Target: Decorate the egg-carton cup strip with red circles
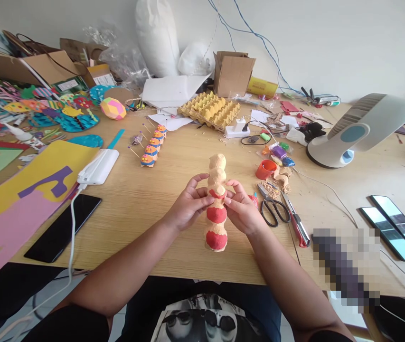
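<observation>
Both hands hold a bumpy strip [217, 216] that looks like an egg-carton row coated in beige clay. Red patches cover parts of its nearer bumps, and its far bumps are plain beige. My left hand [191, 202] grips the left side near the middle, thumb on top. Opposite it, my right hand [243, 206] pinches the right side at the same height. Beyond my left hand stands an orange and blue caterpillar figure [153, 146] with pins sticking out. To the right of my right hand lie black-handled scissors [273, 206] and a red utility knife [298, 223].
A yellow egg tray [209, 110], a power strip [238, 130] and a red tape-like ring [266, 168] lie farther back. At right stands a white lamp-like device [359, 128]. Coloured sheets [38, 175], a black phone [63, 228] and a white power bank [98, 167] are at left.
</observation>
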A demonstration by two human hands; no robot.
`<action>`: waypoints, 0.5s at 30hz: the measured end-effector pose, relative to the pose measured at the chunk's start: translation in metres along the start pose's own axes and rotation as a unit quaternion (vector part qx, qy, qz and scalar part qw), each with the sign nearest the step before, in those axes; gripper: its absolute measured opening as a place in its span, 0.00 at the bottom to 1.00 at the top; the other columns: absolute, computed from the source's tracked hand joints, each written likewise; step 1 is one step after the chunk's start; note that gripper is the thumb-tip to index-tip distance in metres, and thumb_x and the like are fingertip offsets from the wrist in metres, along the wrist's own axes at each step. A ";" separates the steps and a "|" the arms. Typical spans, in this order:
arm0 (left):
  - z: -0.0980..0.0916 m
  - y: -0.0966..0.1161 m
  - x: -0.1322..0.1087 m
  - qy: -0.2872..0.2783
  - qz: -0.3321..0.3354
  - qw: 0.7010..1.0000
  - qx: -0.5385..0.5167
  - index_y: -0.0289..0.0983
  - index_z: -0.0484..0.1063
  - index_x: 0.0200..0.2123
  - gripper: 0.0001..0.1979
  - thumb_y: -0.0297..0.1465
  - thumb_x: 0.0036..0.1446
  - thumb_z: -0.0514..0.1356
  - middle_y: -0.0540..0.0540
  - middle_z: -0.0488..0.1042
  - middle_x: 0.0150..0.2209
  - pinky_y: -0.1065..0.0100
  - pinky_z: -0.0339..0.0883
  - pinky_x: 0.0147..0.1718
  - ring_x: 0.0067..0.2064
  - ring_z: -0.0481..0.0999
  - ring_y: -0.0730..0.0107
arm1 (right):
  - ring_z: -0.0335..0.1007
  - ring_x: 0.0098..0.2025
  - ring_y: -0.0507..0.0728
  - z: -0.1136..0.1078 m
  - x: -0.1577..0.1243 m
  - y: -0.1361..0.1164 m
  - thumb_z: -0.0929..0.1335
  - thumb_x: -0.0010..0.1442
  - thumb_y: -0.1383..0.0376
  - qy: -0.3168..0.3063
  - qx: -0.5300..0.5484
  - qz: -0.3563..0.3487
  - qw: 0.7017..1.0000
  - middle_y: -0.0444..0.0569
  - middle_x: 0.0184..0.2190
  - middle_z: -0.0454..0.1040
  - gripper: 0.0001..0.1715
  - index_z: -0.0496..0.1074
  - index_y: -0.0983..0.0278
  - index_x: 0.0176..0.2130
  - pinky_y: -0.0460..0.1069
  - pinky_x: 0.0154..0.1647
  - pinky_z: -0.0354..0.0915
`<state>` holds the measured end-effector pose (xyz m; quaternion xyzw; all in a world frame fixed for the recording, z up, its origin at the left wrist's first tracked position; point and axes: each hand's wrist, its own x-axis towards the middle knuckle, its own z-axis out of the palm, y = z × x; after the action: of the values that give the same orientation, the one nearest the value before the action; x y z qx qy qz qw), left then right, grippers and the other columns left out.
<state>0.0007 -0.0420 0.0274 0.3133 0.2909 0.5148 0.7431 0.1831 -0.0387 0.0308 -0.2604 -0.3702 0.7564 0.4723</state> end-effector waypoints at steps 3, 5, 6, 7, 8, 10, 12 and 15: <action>0.000 0.000 0.000 -0.018 0.019 1.000 -0.001 0.47 0.66 0.57 0.34 0.26 0.51 0.75 0.51 0.84 0.39 0.69 0.71 0.42 0.41 0.82 0.70 | 0.77 0.37 0.53 0.000 0.000 0.000 0.81 0.52 0.60 -0.018 -0.004 -0.007 1.000 0.41 0.38 0.81 0.28 0.70 0.53 0.48 0.49 0.42 0.70; 0.000 -0.002 0.000 -0.031 0.033 0.999 0.003 0.45 0.69 0.54 0.29 0.26 0.51 0.75 0.51 0.83 0.39 0.69 0.72 0.42 0.41 0.81 0.71 | 0.77 0.40 0.54 0.001 -0.001 0.000 0.81 0.52 0.60 -0.015 -0.012 -0.018 1.000 0.41 0.39 0.81 0.27 0.72 0.53 0.48 0.50 0.45 0.71; 0.000 -0.003 0.000 -0.036 0.038 0.999 0.008 0.44 0.71 0.52 0.26 0.26 0.51 0.75 0.51 0.83 0.39 0.69 0.72 0.43 0.41 0.81 0.71 | 0.77 0.40 0.54 0.002 -0.001 0.001 0.81 0.52 0.60 -0.011 -0.019 -0.022 1.000 0.42 0.39 0.81 0.27 0.72 0.53 0.49 0.50 0.46 0.71; -0.001 -0.004 0.000 -0.040 0.041 0.998 0.012 0.43 0.73 0.50 0.25 0.26 0.51 0.75 0.50 0.83 0.39 0.69 0.72 0.44 0.42 0.81 0.71 | 0.77 0.41 0.54 0.003 -0.002 0.001 0.81 0.52 0.60 -0.006 -0.027 -0.024 0.999 0.42 0.40 0.81 0.27 0.73 0.53 0.49 0.51 0.47 0.72; -0.001 -0.004 0.000 -0.043 0.043 0.998 0.016 0.42 0.74 0.50 0.24 0.26 0.51 0.75 0.50 0.83 0.40 0.69 0.73 0.45 0.43 0.81 0.71 | 0.77 0.41 0.55 0.004 -0.002 0.001 0.81 0.52 0.60 -0.001 -0.035 -0.025 0.999 0.43 0.40 0.82 0.28 0.73 0.53 0.49 0.52 0.47 0.72; -0.002 -0.005 0.000 -0.048 0.039 0.998 0.020 0.42 0.75 0.51 0.24 0.26 0.51 0.75 0.48 0.83 0.42 0.68 0.73 0.46 0.45 0.81 0.70 | 0.77 0.41 0.55 0.005 -0.002 0.002 0.81 0.52 0.59 0.012 -0.052 -0.027 0.998 0.44 0.41 0.82 0.27 0.74 0.54 0.50 0.52 0.47 0.73; -0.003 -0.006 0.001 -0.053 0.032 0.998 0.020 0.41 0.76 0.51 0.24 0.27 0.51 0.75 0.47 0.83 0.44 0.68 0.74 0.47 0.46 0.81 0.69 | 0.77 0.41 0.55 0.004 -0.002 0.004 0.81 0.53 0.58 0.028 -0.063 -0.034 0.997 0.44 0.42 0.82 0.26 0.75 0.54 0.50 0.52 0.47 0.73; -0.004 -0.008 0.002 -0.055 0.033 0.998 0.024 0.41 0.76 0.50 0.23 0.27 0.51 0.75 0.47 0.82 0.44 0.68 0.74 0.47 0.46 0.81 0.70 | 0.77 0.39 0.54 0.002 -0.001 0.007 0.81 0.52 0.58 0.047 -0.089 -0.057 0.993 0.44 0.39 0.82 0.26 0.76 0.55 0.50 0.51 0.44 0.73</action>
<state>0.0027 -0.0419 0.0190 0.3683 0.2507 0.5142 0.7329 0.1787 -0.0415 0.0264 -0.3157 -0.4275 0.6792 0.5063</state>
